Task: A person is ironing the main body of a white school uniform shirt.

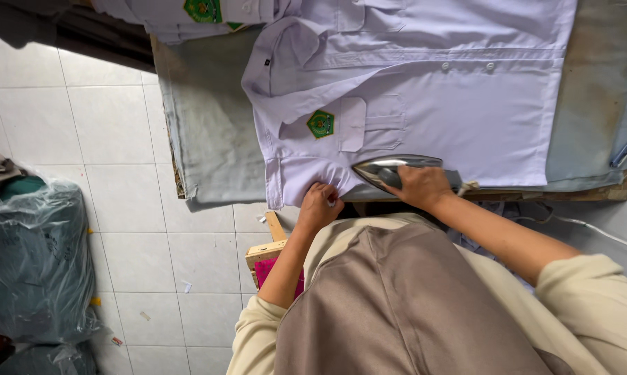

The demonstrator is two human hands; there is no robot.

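1. A pale lilac uniform shirt (424,90) is spread flat on a padded ironing board (209,132) covered in grey-green cloth, with its lower edge brought to the near side of the board.
2. The shirt is seen to have a buttoned flap pocket (372,123), a green pentagonal badge (321,123) sewn just beside that pocket, and two small buttons along a horizontal seam higher up.
3. A short sleeve is folded across the upper left part of the shirt, and the fabric near the hem is gathered into small creases.
4. The left hand (320,203) is closed on the hem at the near edge of the board, where the cloth is pinched between the fingers.
5. The right hand (419,186) is wrapped around the handle of a silver iron (390,169), whose pointed tip is turned toward the left hand and rests on the shirt just below the pocket.
6. The two hands are held near each other, with the creased hem between them.
7. A second folded shirt (188,14) with a like green badge is laid at the far corner of the board.
8. A white cord (591,229) is seen trailing off to the right below the board.
9. A dark bundle wrapped in clear plastic (32,257) is set on the white tiled floor (112,125) at the left, well apart from the board.
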